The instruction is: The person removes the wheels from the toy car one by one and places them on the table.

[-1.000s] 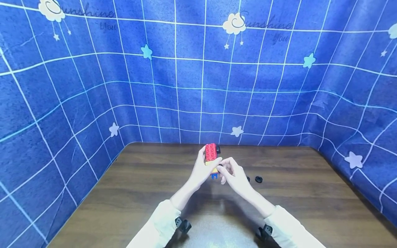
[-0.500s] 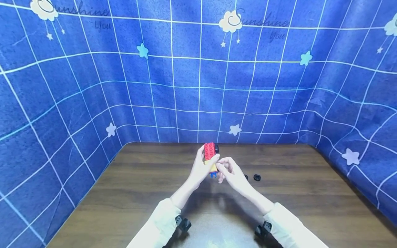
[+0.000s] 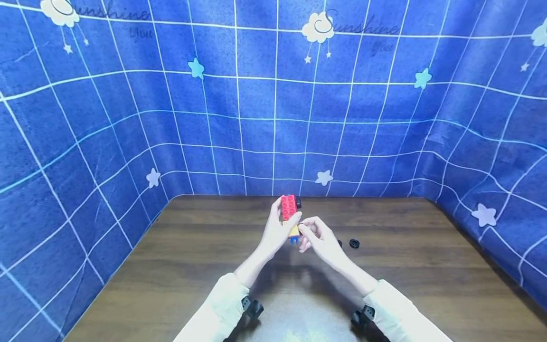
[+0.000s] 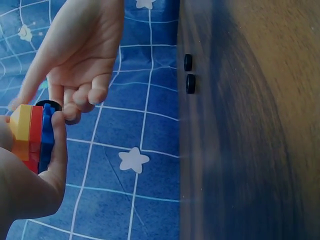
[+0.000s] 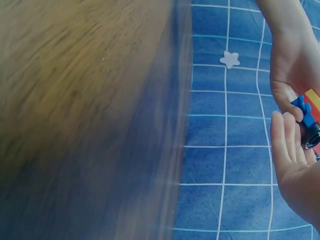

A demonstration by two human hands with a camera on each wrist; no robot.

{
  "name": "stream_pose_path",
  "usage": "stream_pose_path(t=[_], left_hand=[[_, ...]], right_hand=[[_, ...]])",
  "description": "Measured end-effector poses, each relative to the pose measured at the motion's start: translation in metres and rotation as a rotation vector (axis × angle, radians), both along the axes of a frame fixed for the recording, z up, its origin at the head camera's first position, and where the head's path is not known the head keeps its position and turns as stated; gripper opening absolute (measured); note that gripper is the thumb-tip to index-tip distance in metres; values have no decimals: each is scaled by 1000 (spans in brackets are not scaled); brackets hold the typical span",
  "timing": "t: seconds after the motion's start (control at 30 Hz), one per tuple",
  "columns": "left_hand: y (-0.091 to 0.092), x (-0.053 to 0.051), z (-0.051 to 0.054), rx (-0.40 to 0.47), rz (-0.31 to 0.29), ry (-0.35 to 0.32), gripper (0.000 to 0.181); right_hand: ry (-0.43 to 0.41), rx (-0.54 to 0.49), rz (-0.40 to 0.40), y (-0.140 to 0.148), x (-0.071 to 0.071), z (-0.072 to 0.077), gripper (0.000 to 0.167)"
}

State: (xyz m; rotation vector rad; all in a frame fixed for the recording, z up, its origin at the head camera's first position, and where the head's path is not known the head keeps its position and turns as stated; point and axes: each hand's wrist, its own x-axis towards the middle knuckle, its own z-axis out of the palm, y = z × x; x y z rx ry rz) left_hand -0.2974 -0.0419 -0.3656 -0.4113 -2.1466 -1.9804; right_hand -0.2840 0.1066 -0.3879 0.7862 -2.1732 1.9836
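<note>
My left hand (image 3: 277, 235) is clamped round the brick model (image 3: 288, 209), held up above the bench (image 3: 192, 266), with the thumb across its top and the fingers round its left side. My right hand (image 3: 322, 243) meets the model's right side, thumb and forefinger closed on the near wheel (image 5: 313, 136). The model's far part is red and studded, a yellow piece (image 3: 293, 232) comes nearer me, and a blue end piece (image 3: 294, 241) pokes out at its near end. As I judge it, the block work is together and I'm partway through the wheels: the far wheel (image 3: 298, 203) looks fitted on the model's right side, and the near wheel is being worked in below it. I can't tell whether it is seated. A loose wheel (image 3: 354, 243) and a second loose wheel (image 4: 190, 84) stand on the bench to the right of the model, so 2 probably remain, perhaps for its left side, which my fingers hide.
</note>
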Motion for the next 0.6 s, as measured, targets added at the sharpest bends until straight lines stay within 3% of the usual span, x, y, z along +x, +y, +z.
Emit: stream_pose_path(t=[0.23,0.37,0.6], left_hand=[[-3,15,19,17,-75,-46,71],[-2,20,24,9,-74,-49,70],[0,5,5,47,-32,-97,68]], right_hand=[[8,-5,37,2,0,0,26],[30,10,19,3,2,0,22],[76,38,-98,0,6,4,20]])
